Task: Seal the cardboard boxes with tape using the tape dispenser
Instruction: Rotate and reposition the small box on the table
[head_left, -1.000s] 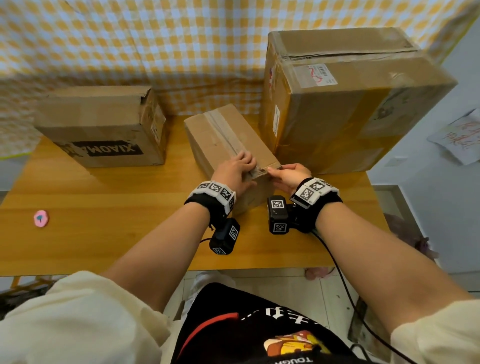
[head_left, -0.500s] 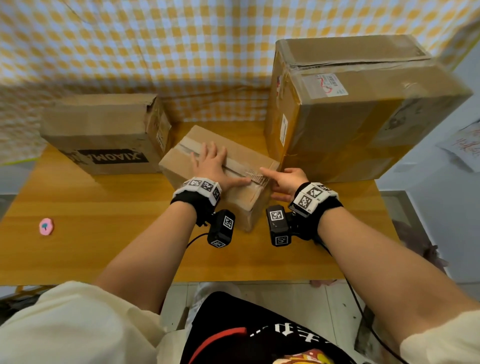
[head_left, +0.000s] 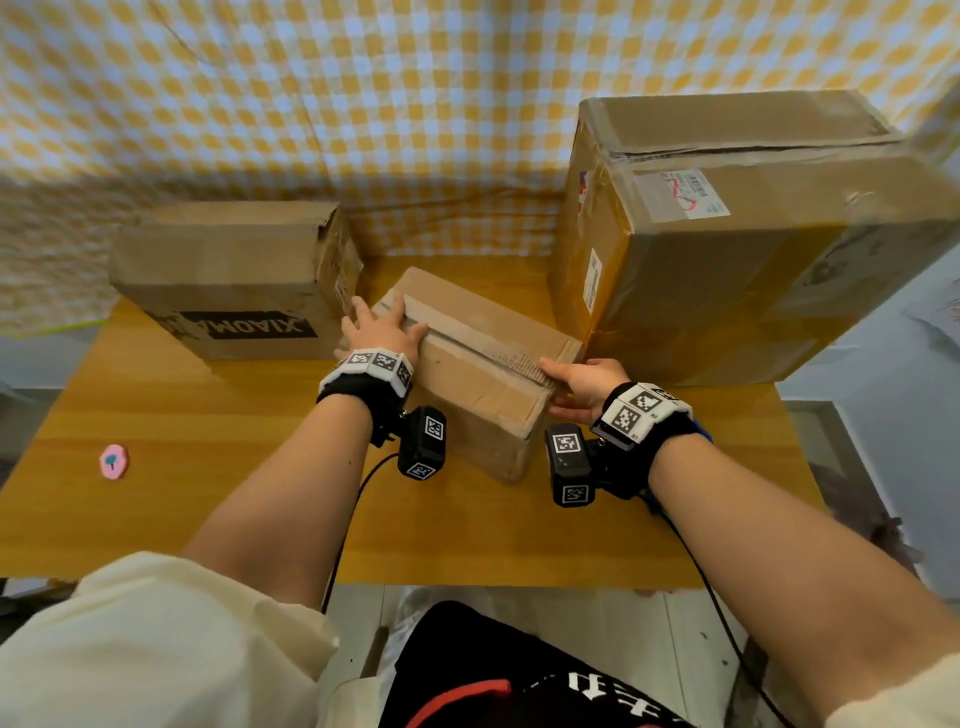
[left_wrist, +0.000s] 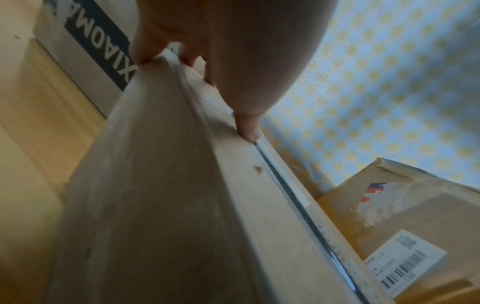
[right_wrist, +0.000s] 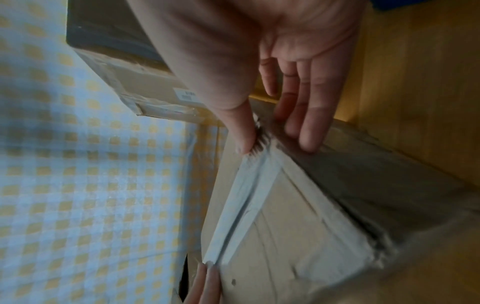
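A small cardboard box (head_left: 483, 384) lies at an angle in the middle of the wooden table (head_left: 208, 493). A strip of tape (head_left: 467, 332) runs along its top seam. My left hand (head_left: 384, 327) lies flat on the far left end of the box top, fingers spread, thumb on the tape (left_wrist: 283, 181). My right hand (head_left: 569, 382) is at the near right end. Its thumb presses the ragged tape end (right_wrist: 257, 139) and its straight fingers (right_wrist: 306, 115) lie against the end face. No tape dispenser is in view.
A brown box with black lettering (head_left: 234, 280) stands at the left, close to my left hand. A large taped box (head_left: 727, 249) stands at the right, almost touching the small box. A pink round thing (head_left: 114, 461) lies far left. A checked cloth (head_left: 363, 104) hangs behind.
The small box has turned from pointing away to lying slantwise across. My left hand slid along the tape from the near end to the far left end. My right hand stayed at the tape end.
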